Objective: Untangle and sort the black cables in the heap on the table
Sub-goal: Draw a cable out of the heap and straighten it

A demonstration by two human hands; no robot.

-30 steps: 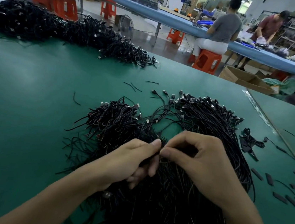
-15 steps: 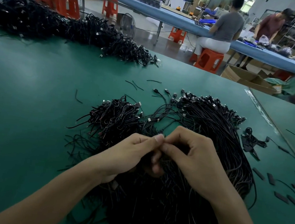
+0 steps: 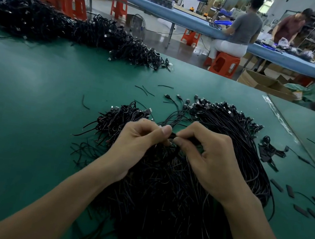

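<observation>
The left hand (image 3: 140, 143) and right hand (image 3: 213, 162) are together pinching one black cable (image 3: 173, 135) over the heap (image 3: 162, 199), where an aligned bundle (image 3: 234, 129) is lying but most strands are waiting tangled.

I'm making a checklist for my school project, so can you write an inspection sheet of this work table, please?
Surface: green table, seam on the right.
Job's things: heap of black cables under both hands, plug ends at its far side.
Clutter: flat black pieces and short wire bits scattered.
Grippers: left hand and right hand both pinch a black strand above the heap.
Cables: long pile along the far edge.
Surroundings: orange stool, cardboard box, seated person, standing person at a blue table.
</observation>
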